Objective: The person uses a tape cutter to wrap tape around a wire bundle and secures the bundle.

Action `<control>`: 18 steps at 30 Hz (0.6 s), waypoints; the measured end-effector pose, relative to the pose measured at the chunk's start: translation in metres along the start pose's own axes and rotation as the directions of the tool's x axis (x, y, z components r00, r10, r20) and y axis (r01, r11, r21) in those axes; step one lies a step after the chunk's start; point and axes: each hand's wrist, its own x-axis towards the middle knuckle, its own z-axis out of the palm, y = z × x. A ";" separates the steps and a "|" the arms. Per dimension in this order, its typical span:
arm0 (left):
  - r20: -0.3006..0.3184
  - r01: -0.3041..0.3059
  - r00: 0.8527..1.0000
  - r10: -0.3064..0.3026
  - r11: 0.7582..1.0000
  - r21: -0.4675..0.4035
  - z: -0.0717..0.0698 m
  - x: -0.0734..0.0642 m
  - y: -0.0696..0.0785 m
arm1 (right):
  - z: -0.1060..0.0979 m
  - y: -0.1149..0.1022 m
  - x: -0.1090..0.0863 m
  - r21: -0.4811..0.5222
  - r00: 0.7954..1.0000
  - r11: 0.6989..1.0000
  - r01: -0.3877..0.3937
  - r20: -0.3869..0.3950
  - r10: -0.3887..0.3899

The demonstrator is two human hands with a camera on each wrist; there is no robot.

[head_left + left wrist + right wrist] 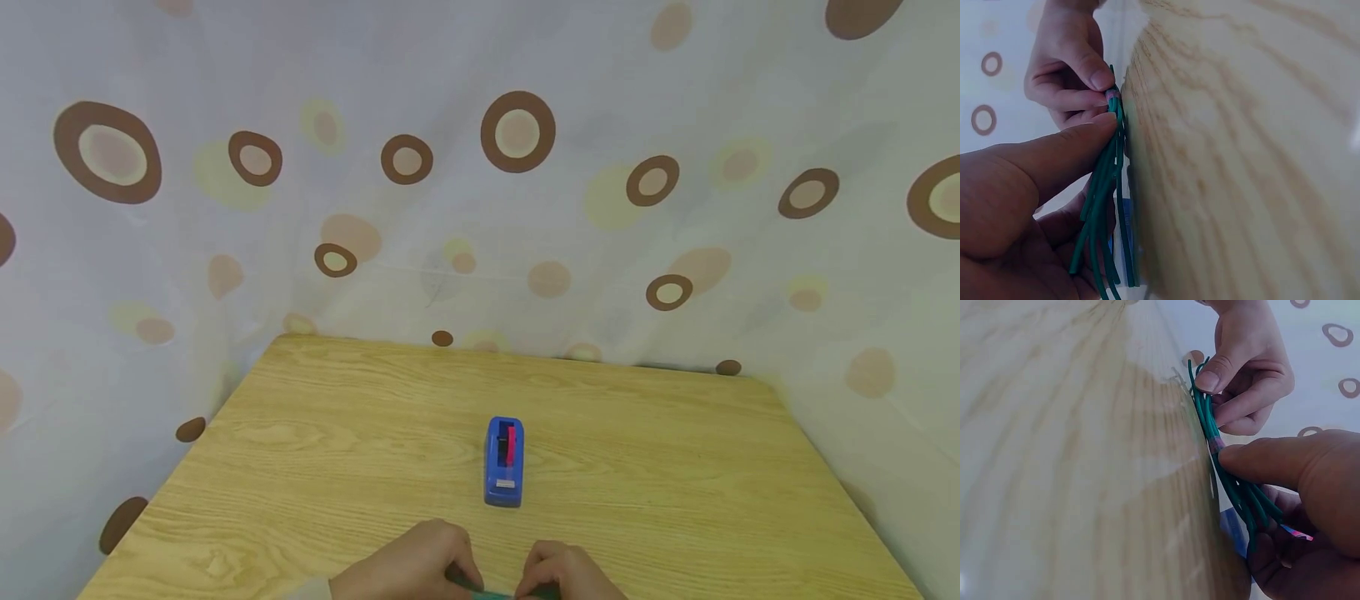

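Observation:
At the bottom edge of the head view, my left hand [416, 562] and right hand [566, 573] hold a bundle of thin green wire-like strands [491, 595] between them. Pink tape [1216, 444] wraps the bundle near its middle. In the left wrist view, my left thumb and fingers pinch the strands [1104, 194] on one side of the tape, and their loose ends fan out. My right hand [1316, 481] pinches the bundle right at the taped part, its thumb against the band. Most of the bundle is cut off in the head view.
A blue tape dispenser [503, 497] with a pink roll [512, 446] stands on the wooden table [337, 442], just beyond my hands. A white curtain [465, 217] with brown and beige circles hangs behind the table and along both its sides.

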 end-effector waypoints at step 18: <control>-0.041 -0.014 0.999 0.019 0.994 0.105 -0.002 -0.001 0.000 | -0.003 0.001 -0.001 -0.027 0.998 0.999 0.047 0.045 -0.045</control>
